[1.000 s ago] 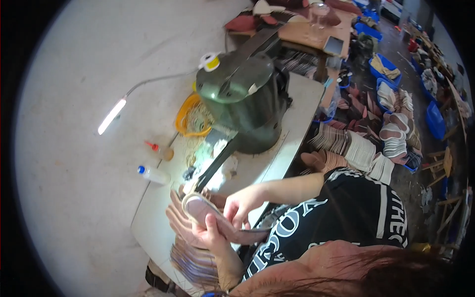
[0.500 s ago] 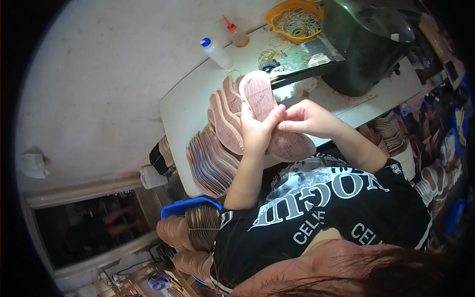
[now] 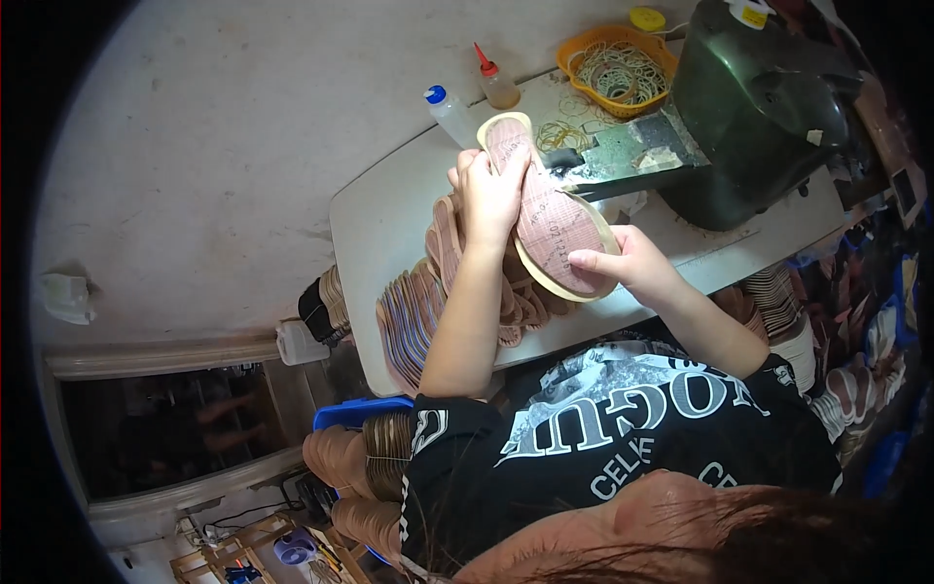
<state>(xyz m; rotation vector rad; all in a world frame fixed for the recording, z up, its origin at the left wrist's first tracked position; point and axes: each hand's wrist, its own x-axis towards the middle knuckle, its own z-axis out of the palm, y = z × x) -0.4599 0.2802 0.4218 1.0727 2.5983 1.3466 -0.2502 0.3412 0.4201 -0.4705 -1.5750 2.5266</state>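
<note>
The person has two hands, left hand (image 3: 489, 202) and right hand (image 3: 639, 268), on one insole (image 3: 547, 219). The tabletop (image 3: 365, 209) bears two bottles (image 3: 453, 119), one basket (image 3: 623, 110) and one machine (image 3: 749, 117). The stacked insoles (image 3: 413, 316) and rubber bands (image 3: 623, 78) defy exact counting.

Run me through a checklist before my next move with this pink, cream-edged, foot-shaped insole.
1. Left hand gripping the pink, cream-edged, foot-shaped insole near its narrow end: ok.
2. Right hand gripping its wide end: ok.
3. One hand free: not ok, both hold the insole.
4. Insole's far side clean: cannot tell, hidden from view.
5. Translucent, blue-capped plastic bottle standing on the pale tabletop: ok.
6. Orange plastic basket holding thin loops: ok.
</note>
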